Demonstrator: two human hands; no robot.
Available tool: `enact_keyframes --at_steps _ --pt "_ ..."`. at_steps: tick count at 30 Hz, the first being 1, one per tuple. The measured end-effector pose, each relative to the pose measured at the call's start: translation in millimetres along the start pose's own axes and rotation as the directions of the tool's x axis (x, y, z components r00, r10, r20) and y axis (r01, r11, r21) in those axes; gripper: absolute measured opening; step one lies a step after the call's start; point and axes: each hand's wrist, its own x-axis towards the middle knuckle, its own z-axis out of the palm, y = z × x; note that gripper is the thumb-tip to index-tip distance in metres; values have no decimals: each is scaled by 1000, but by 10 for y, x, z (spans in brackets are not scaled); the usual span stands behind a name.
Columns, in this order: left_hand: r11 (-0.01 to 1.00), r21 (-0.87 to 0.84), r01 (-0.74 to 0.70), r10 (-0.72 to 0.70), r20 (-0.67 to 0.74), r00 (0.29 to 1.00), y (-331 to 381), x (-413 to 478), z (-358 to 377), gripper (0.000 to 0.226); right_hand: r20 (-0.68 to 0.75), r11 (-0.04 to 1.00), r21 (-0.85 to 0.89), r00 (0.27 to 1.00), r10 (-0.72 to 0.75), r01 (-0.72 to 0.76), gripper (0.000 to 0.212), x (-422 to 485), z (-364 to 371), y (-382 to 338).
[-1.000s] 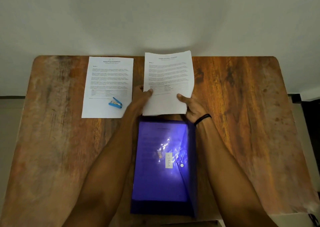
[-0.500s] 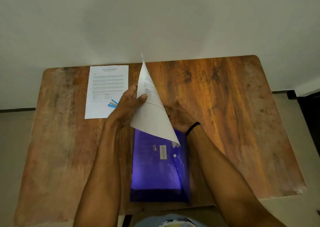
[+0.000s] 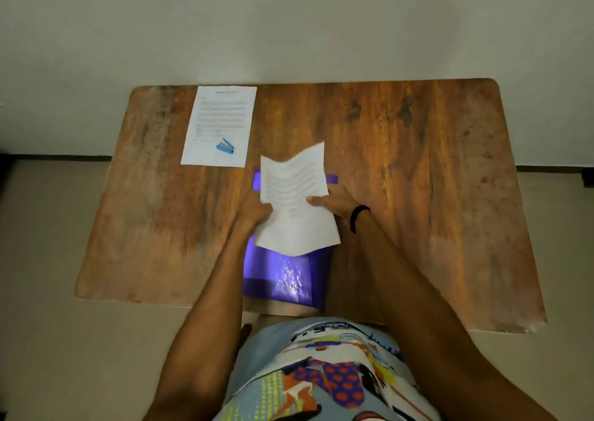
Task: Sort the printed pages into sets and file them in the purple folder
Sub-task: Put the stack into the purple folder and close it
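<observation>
Lowered and turned face-up since before, the printed pages [image 3: 297, 202] are gripped edgewise by the left hand [image 3: 254, 213] and right hand [image 3: 334, 200]; the purple folder [image 3: 283, 276] lies beneath the fingers.

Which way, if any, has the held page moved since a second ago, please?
Yes: held page came toward the person, from beside the flat page to over the purple folder.

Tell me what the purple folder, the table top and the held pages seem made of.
The purple folder looks like translucent glossy plastic: light glints off it. The table top seems wood or wood-grain laminate, streaked and worn pale in patches. The held pages are thin matte white paper, buckling at the top.
</observation>
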Motion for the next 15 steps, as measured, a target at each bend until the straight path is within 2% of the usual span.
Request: enact_keyframes --at_steps 3,5,9,12,15 --pt "981 -191 -6 -5 -55 998 2 -369 422 47 31 998 -36 998 56 -55 41 -132 -182 250" --pt "967 -254 -33 9 -92 996 -78 -470 621 37 26 997 29 997 69 -70 48 -244 -323 395" --pt "954 -293 -67 28 -133 991 -205 -590 784 41 99 972 212 991 86 -105 53 -416 -548 554" --pt "952 -278 -127 82 -168 982 -171 -686 829 39 178 946 315 984 20 -76 55 -546 -579 554" --pt "929 -308 -204 134 -233 963 -132 -724 855 36 120 939 343 990 -67 22 57 -666 -566 467"
